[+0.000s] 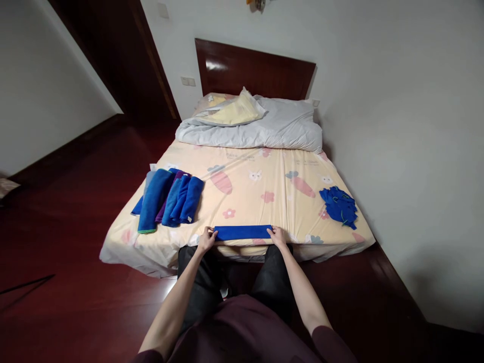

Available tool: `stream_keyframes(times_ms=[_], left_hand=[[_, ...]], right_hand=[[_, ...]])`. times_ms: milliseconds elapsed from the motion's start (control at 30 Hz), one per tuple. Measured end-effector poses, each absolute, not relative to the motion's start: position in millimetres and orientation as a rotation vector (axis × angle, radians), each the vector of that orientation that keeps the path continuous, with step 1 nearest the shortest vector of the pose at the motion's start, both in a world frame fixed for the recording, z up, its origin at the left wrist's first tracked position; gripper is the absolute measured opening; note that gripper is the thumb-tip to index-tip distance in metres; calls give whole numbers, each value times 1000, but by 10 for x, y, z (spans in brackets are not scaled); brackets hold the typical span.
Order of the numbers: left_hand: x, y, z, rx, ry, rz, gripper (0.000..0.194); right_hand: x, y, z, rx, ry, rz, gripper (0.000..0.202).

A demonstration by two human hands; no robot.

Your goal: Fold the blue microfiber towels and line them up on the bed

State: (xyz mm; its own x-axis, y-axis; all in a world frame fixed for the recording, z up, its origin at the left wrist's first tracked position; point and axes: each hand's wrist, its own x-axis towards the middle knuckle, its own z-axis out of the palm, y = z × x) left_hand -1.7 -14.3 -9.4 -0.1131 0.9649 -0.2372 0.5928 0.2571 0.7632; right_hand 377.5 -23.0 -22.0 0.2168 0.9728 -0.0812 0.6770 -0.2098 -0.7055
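Observation:
A blue towel [243, 232], folded into a long flat strip, lies across the front edge of the bed. My left hand [207, 239] pinches its left end, thumb on top. At the right end my right hand [277, 236] grips the cloth in the same way. Several rolled towels [191, 200], mostly blue with one purple, lie side by side to the left of my left hand. To the right, apart from my right hand, sits a crumpled heap of blue cloth [341, 207] with green edging.
The bed [260, 171] has a pale sheet printed with carrots and flowers. A bunched grey-white quilt [287, 123] lies by the dark wooden headboard [257, 70]. A white wall [408, 151] runs along the right side. Dark red floor [75, 242] spreads to the left.

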Motion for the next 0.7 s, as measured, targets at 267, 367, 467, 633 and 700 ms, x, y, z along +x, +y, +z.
stream_keyframes(times_ms=[267,367,467,633,700], left_hand=[[-460,-404,-178,1523,1829,657,13],[-395,-646,-212,1269,1656,630,25],[17,-808,-192,850,1346,737,39],[730,-708,-140,296,1091,970,27],[846,-622,-133,220,1058,1024,21]], right_hand=[[4016,-447,-71,-2026,-1557,513,31],[3919,-349,9,-1921,-1641,339,37],[3623,-178,63,-1782,-1794,278,40],[3197,-136,-28,-1723,-2203,346,48],[3161,-190,-104,-1728,-2291,322,50]])
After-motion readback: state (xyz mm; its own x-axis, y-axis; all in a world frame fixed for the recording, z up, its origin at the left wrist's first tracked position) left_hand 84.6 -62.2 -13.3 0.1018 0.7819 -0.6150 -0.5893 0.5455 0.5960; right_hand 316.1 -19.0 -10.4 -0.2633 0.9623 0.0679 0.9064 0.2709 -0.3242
